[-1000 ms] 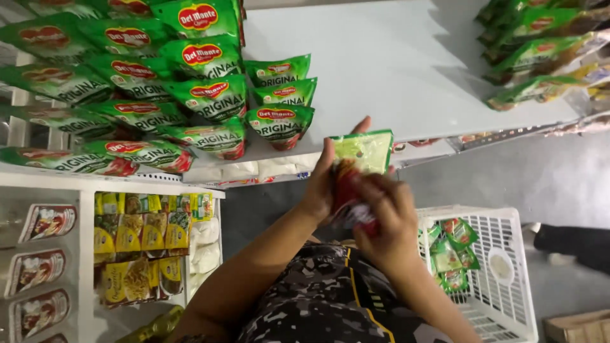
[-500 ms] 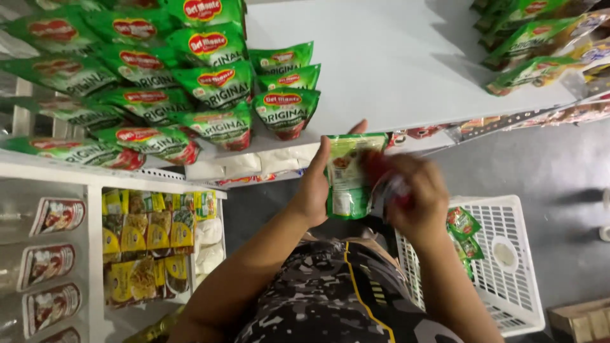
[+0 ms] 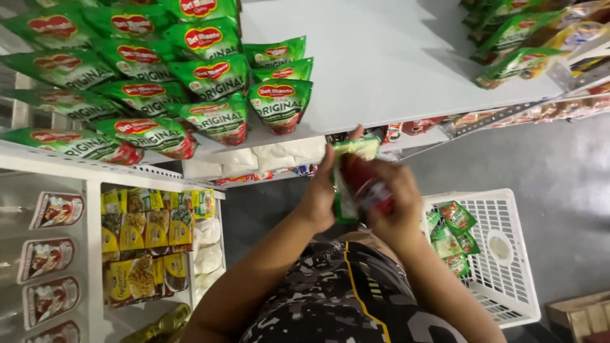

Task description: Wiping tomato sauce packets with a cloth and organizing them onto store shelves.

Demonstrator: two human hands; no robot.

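Observation:
Both hands are raised in front of the shelf edge, holding a green sauce pouch (image 3: 351, 170) with a red lower part between them. My left hand (image 3: 321, 194) grips its left side, thumb up along the pouch. My right hand (image 3: 394, 197) closes over its right side and is motion-blurred. Rows of matching green pouches (image 3: 216, 76) stand on the white shelf (image 3: 394, 57) to the left, the nearest one (image 3: 279, 105) just above my hands.
A white plastic basket (image 3: 508, 254) on the grey floor at right holds a few green pouches (image 3: 452, 232). More green packs (image 3: 515, 38) lie on the shelf's far right. Lower shelves at left carry yellow packets (image 3: 143, 232) and white pouches. A cardboard box corner (image 3: 581, 314) sits bottom right.
The hands and pouch have drifted slightly and the pouch has turned more edge-on, its red part now facing the camera; the right hand has closed further over it.

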